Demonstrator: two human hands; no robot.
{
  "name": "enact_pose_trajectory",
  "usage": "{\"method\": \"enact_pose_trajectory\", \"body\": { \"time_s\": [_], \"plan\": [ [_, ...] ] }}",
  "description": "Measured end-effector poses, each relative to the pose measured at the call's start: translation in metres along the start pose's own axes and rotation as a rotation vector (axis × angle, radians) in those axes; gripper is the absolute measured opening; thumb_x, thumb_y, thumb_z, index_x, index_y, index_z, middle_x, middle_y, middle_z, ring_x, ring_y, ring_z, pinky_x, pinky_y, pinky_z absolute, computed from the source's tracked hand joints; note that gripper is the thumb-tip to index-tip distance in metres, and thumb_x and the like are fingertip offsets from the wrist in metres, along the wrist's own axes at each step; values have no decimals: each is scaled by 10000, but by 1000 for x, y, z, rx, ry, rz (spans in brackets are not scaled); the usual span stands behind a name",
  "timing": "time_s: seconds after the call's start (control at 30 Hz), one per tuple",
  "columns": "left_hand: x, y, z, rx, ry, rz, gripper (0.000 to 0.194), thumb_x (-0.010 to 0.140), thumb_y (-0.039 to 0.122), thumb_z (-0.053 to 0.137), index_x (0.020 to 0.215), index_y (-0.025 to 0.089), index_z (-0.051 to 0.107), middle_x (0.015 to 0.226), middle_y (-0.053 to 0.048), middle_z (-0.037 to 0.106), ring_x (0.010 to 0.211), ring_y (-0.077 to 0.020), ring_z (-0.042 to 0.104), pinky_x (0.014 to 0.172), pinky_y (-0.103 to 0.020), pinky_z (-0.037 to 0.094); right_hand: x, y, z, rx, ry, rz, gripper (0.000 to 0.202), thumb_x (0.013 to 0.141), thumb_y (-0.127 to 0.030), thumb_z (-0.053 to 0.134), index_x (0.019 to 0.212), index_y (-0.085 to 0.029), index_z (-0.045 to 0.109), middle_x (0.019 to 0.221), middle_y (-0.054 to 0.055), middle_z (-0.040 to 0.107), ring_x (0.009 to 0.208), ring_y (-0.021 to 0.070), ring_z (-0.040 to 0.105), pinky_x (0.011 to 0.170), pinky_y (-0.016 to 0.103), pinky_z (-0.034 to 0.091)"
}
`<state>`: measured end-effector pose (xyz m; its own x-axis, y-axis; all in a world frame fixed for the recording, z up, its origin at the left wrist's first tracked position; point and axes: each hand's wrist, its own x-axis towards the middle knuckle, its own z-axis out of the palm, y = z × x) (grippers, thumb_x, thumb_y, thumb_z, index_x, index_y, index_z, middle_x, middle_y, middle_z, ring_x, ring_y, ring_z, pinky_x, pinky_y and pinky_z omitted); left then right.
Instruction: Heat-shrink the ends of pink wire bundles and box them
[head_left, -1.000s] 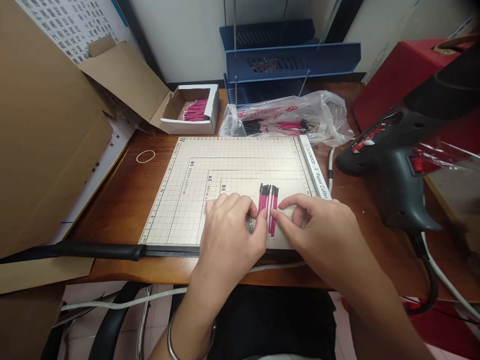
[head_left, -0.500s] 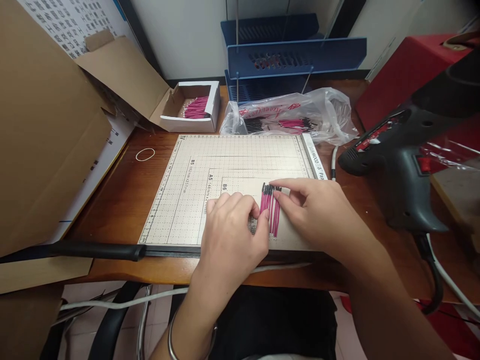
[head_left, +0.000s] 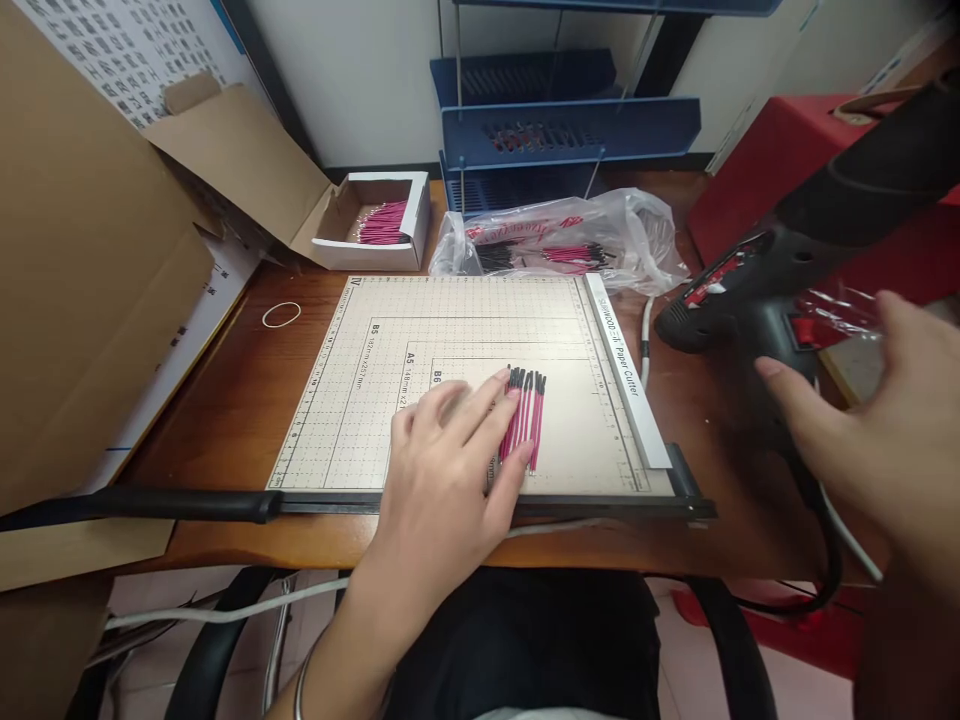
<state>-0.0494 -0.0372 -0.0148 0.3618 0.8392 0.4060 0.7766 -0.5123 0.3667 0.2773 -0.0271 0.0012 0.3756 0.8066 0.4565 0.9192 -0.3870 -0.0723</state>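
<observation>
My left hand lies over a small row of pink wires with black ends. Its fingers are stretched out, with fingertips and thumb touching the wires. The wires rest side by side on the gridded board of a paper cutter. On the right, my right hand is in the air with thumb and forefinger apart, nothing visible between them. It is nearest to a dark heat gun with a red switch, and it covers part of that tool's handle side.
A white box of pink wires stands at the back, beside a plastic bag of more wires. Behind them rises a blue rack. The cutter's black handle sticks out leftward. A rubber band lies on the table.
My right hand has left the wires and moved right to the heat gun. My left hand has unfolded its fingers over the wires, which now lie in a more even row.
</observation>
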Motion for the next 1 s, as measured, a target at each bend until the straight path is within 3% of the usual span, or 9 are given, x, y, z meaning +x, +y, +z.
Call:
{"method": "enact_pose_trajectory", "body": {
  "time_s": [0.07, 0.13, 0.3, 0.4, 0.5, 0.57, 0.73, 0.83, 1.0],
  "plan": [
    [-2, -2, -1, 14, -32, 55, 351, 1050, 304, 555, 1369, 186, 644, 1464, -28, 657, 1377, -361, 502, 1055, -533, 386, 5, -5, 7, -2, -149, 95, 655, 871, -423, 683, 1483, -254, 521, 1262, 175, 690, 1114, 352, 660, 718, 445, 406],
    [-2, -3, -1, 16, -55, 80, 352, 1058, 313, 543, 1357, 167, 657, 1432, -34, 681, 1405, -378, 497, 1090, -563, 372, 6, -14, 10, 10, -228, 126, 620, 904, -409, 622, 1495, -254, 516, 1265, 172, 691, 1035, 347, 675, 682, 440, 370],
    [-2, -5, 2, 43, -36, 111, 352, 1047, 329, 561, 1332, 157, 675, 1400, -71, 699, 1374, -407, 543, 1116, -614, 383, 1, -24, 17, 42, -120, 124, 770, 920, -375, 566, 1628, -173, 340, 1447, 202, 575, 1216, 380, 611, 744, 462, 371],
    [-3, -5, 2, 32, 5, 135, 368, 1038, 342, 581, 1348, 160, 662, 1399, -85, 698, 1370, -405, 551, 1105, -618, 420, -3, -26, 18, 57, -123, 106, 762, 895, -312, 567, 1603, -94, 388, 1465, 236, 546, 1268, 385, 578, 773, 458, 398],
    [-4, -6, 2, -13, 26, 166, 374, 1036, 322, 587, 1364, 153, 646, 1394, -95, 700, 1377, -392, 546, 1102, -618, 450, -5, -25, 18, 30, -130, 85, 736, 906, -306, 549, 1596, -90, 410, 1441, 254, 546, 1154, 373, 620, 745, 446, 397],
    [-6, -8, 2, -38, 43, 180, 342, 1021, 282, 610, 1331, 146, 661, 1357, -102, 722, 1370, -384, 556, 1105, -618, 462, -6, -22, 18, 31, -101, 21, 714, 915, -322, 559, 1585, -106, 438, 1392, 251, 575, 1105, 354, 627, 777, 444, 421],
    [-9, -11, 6, -72, 154, 242, 269, 975, 179, 661, 1240, 152, 699, 1226, -90, 778, 1290, -363, 625, 1075, -596, 504, -2, -17, 14, 102, 180, -98, 721, 907, -438, 637, 1537, -120, 486, 1317, 256, 537, 1232, 359, 541, 938, 490, 481],
    [-9, -12, 9, -65, 197, 269, 251, 957, 153, 680, 1205, 135, 712, 1174, -87, 793, 1243, -364, 652, 1039, -585, 528, 8, -25, 9, 115, 125, -180, 556, 951, -477, 591, 1436, -204, 575, 1307, 208, 503, 1160, 311, 575, 866, 482, 526],
    [-7, -10, 10, -42, 192, 263, 216, 940, 131, 691, 1153, 143, 731, 1153, -70, 800, 1190, -360, 674, 1018, -589, 538, 42, -48, 4, 9, -3, -390, 457, 994, -501, 548, 1342, -209, 598, 1361, 175, 504, 1142, 258, 644, 867, 493, 602]
  ]
}}
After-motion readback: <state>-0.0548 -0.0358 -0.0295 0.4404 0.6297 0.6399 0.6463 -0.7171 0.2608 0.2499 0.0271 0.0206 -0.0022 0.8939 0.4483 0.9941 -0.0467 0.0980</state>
